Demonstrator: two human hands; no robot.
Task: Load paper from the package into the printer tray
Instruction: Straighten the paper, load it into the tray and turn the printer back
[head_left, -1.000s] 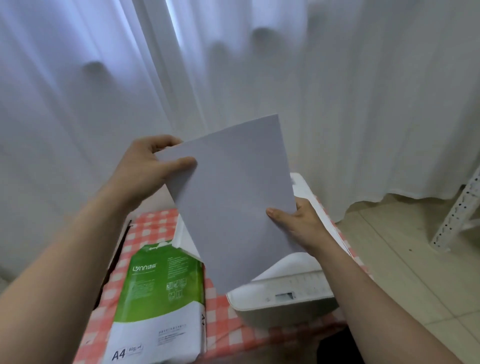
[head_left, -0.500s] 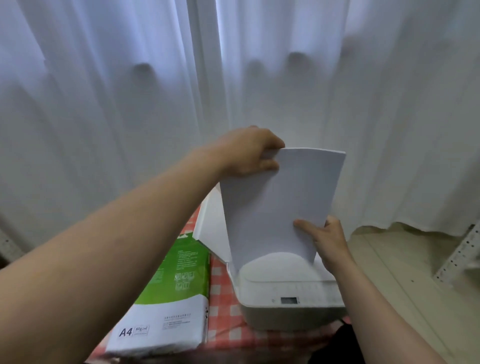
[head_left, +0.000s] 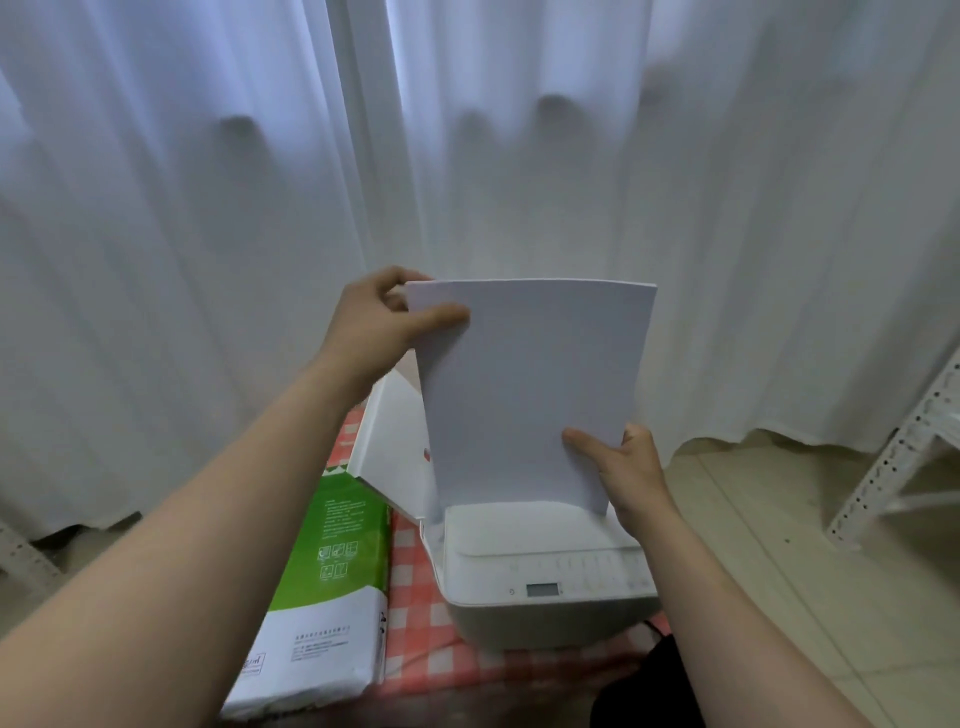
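A stack of white paper (head_left: 524, 384) stands upright over the back of the white printer (head_left: 540, 571), its lower edge hidden behind the printer's top. My left hand (head_left: 379, 322) pinches the stack's top left corner. My right hand (head_left: 623, 473) holds its lower right edge. A white flap (head_left: 389, 447), which may be the tray support, leans out to the left behind the stack. The green and white A4 paper package (head_left: 327, 592) lies left of the printer.
Printer and package rest on a red and white checked cloth (head_left: 415, 597). White curtains (head_left: 519, 156) hang close behind. A white perforated metal rack (head_left: 904, 447) stands on the tiled floor at the right. Something dark (head_left: 649, 686) sits at the bottom edge.
The paper stack has swung from tilted to upright and come down toward the back of the printer. Both hands kept hold, and the view shifted right.
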